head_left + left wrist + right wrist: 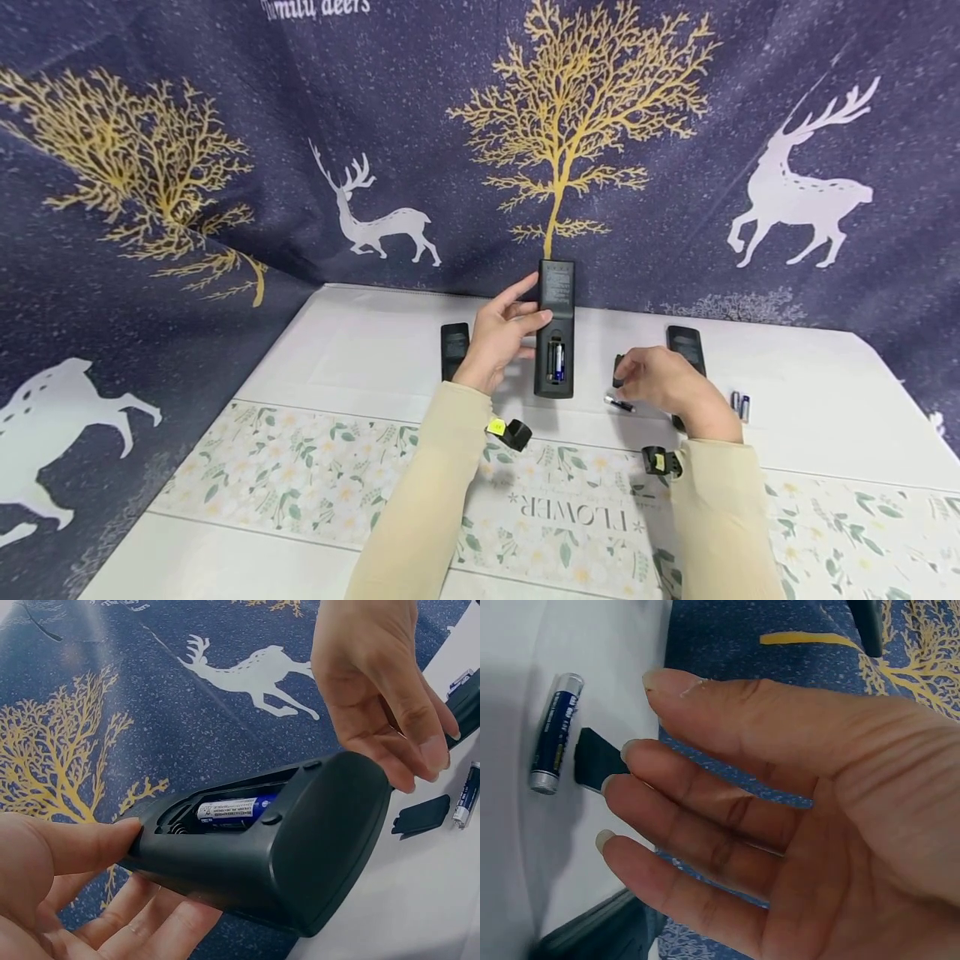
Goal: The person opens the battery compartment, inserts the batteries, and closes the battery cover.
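Observation:
My left hand (491,346) grips a black remote control (556,292), its back facing me and its battery compartment uncovered. Inside the compartment lies one blue-and-silver battery (232,811); the slot beside it shows a bare spring in the left wrist view. Over the table to the right hovers my right hand (660,383), fingers loosely bent, with nothing between thumb and fingertips in the right wrist view. A loose battery (555,735) and a small black battery cover (596,761) lie on the table near those fingertips, apart from them.
A second black remote (454,343) lies behind my left hand. Another remote (686,346) lies partly hidden behind my right hand, with two batteries (740,406) to its right. A dark blue cloth (480,167) with deer and trees hangs along the table's back edge.

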Tool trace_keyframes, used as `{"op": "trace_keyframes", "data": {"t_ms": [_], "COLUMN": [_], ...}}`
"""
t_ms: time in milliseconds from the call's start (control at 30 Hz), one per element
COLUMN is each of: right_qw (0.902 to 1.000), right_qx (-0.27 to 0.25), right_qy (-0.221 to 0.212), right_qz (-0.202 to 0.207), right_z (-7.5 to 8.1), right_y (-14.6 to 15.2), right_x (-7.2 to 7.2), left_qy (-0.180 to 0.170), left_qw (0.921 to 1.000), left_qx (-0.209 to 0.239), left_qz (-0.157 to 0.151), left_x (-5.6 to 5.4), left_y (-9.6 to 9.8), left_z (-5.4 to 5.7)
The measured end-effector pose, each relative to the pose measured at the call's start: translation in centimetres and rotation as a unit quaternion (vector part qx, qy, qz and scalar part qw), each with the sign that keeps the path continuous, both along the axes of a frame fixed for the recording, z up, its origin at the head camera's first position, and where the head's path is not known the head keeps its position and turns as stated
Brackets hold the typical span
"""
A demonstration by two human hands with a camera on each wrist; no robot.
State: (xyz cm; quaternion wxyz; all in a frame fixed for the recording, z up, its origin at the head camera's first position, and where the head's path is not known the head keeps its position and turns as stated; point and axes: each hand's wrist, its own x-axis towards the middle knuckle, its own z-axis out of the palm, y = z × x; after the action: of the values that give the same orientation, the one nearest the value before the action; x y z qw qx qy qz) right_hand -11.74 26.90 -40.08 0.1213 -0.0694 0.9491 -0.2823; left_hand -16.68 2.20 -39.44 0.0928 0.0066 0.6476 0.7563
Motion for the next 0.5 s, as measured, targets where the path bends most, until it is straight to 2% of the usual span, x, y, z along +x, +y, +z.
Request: {"op": "trace_keyframes", "data": {"t_ms": [167,500], "right_qw": [0.9998,0.9996], "right_qx": [0.018,0.018], "right_qy": [-0.006,-0.021], "right_qz": [-0.001,-0.001], "right_z": [-0.6,-1.5], "right_y": [0.0,-0.2], "right_x": [-0.4,-0.7], "left_qy": [-0.002,-0.003], "left_qw": [1.0000,1.0000], "left_qx": [0.001,-0.002], "left_qz": [0.002,0.005], "left_x": [0.1,0.0], "left_y": [0.0,-0.1], "left_z": [0.1,0.1]}}
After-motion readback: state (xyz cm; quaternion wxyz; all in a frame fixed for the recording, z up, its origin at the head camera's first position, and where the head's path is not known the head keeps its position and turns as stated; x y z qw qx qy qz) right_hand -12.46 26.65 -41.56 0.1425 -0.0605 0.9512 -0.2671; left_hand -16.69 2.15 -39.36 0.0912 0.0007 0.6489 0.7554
